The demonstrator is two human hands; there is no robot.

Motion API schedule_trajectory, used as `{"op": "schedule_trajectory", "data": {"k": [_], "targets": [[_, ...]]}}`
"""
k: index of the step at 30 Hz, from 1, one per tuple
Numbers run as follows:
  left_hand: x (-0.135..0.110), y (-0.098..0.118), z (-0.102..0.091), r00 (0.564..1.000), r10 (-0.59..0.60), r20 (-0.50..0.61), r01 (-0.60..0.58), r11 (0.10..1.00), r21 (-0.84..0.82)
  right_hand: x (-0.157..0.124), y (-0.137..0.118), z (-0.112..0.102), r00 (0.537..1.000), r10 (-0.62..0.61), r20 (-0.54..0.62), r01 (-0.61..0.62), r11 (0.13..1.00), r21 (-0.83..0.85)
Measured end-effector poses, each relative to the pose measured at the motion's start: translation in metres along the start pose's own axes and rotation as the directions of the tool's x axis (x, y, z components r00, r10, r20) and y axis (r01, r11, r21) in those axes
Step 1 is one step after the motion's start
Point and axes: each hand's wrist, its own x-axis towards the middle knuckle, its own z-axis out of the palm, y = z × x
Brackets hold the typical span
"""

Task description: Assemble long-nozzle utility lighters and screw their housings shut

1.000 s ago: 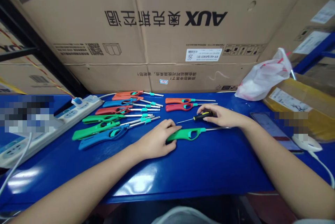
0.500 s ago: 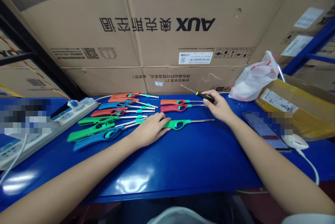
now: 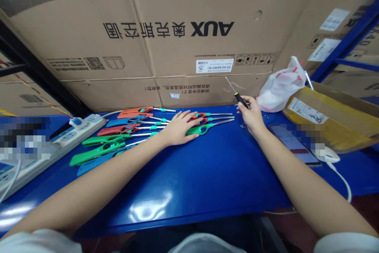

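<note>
My left hand [image 3: 179,128] lies with spread fingers across the handles of a green long-nosed lighter [image 3: 201,129], a red lighter [image 3: 205,120] and an orange lighter. The three lie side by side, metal tubes pointing right; my fingers hide most of their handles. My right hand [image 3: 251,115] grips a screwdriver [image 3: 241,100] by its black and yellow handle, its thin shaft pointing up and left, above the table. Left of my left hand lies a row of several more lighters, among them an orange one [image 3: 130,113], a red one [image 3: 118,130] and a green one [image 3: 94,154].
A white power strip [image 3: 66,138] runs along the left of the blue table [image 3: 207,182]. To the right are a phone [image 3: 291,142], a white plastic bag [image 3: 280,89], a taped carton [image 3: 334,122] and a white cabled device [image 3: 330,154]. Cardboard [image 3: 166,0] stands behind.
My left hand has pushed the green lighter up against the red and orange ones, its fingers now over all three handles. My right hand has tilted the screwdriver more upright and moved slightly right.
</note>
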Motion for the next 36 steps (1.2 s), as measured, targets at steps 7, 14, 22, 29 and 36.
{"op": "schedule_trajectory", "data": {"k": [7, 14, 22, 29, 36], "targets": [[0.036, -0.015, 0.008, 0.956, -0.135, 0.26, 0.145, 0.989, -0.021, -0.014, -0.021, 0.011, 0.994, -0.011, 0.106, 0.019, 0.996, -0.082], [0.055, -0.021, 0.015, 0.959, -0.16, 0.234, 0.168, 0.986, -0.015, -0.031, -0.05, 0.009, 0.932, -0.078, 0.355, 0.189, 0.938, -0.291], [0.058, -0.024, 0.021, 0.979, -0.154, 0.137, 0.157, 0.988, -0.012, -0.033, -0.055, 0.005, 0.855, -0.028, 0.518, 0.268, 0.878, -0.395], [0.047, -0.024, 0.003, 0.991, -0.135, 0.025, 0.134, 0.991, 0.028, -0.034, -0.053, 0.007, 0.804, -0.071, 0.591, 0.369, 0.838, -0.401], [-0.017, 0.003, -0.028, 0.965, -0.262, -0.025, 0.264, 0.958, 0.116, -0.031, -0.048, 0.003, 0.802, -0.033, 0.597, 0.393, 0.781, -0.485]]}}
